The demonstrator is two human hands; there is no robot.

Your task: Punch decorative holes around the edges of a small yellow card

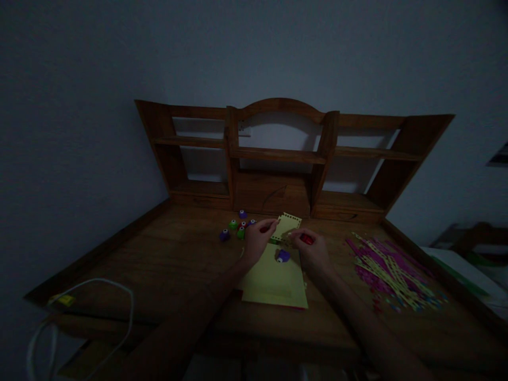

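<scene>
My left hand [257, 243] is closed in a pinch beside the left edge of an upright yellow panel with a row of holes [289, 222]. A bit of red shows between its fingers, too small and dark to name. On the other side of that panel, my right hand [315, 254] is curled around a small glossy red piece [307, 239]. Under and between the hands lies a flat yellow panel [273, 291] with red along its lower edge. A purple toy piece with a white eye [283, 256] rests on it.
Several purple, green and red eyed pieces [233, 225] stand left of the panels. On the right lies a pile of yellow and pink perforated strips [391, 267] with small loose bits. A wooden shelf unit [278, 154] backs the desk. A white cable [132, 301] hangs at the left.
</scene>
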